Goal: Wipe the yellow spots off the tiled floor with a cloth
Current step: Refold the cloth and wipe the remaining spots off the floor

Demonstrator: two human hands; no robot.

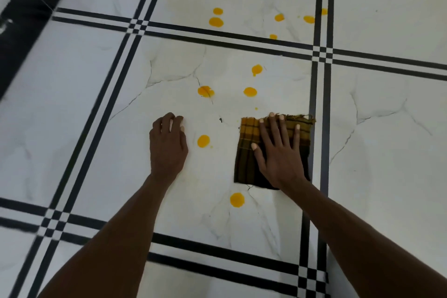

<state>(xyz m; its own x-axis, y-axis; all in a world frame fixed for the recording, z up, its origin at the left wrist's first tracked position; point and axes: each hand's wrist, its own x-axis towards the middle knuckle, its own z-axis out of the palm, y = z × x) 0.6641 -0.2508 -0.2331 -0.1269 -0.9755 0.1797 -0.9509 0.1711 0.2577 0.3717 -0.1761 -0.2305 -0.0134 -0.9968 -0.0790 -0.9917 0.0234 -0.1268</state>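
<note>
A brown and yellow checked cloth (pixel 246 150) lies flat on the white marble-look tiled floor (pixel 387 152). My right hand (pixel 278 152) presses flat on the cloth, fingers spread. My left hand (pixel 168 143) rests on the bare tile to the left, fingers curled down, holding nothing. Several yellow spots dot the floor: one (pixel 203 141) between my hands, one (pixel 237 199) just below the cloth, two (pixel 205 91) (pixel 250 91) farther ahead, and more on the far tile (pixel 216 22).
Black double stripes (pixel 319 94) border each tile; one runs right beside the cloth. A dark skirting band (pixel 21 29) lines the upper left edge of the floor.
</note>
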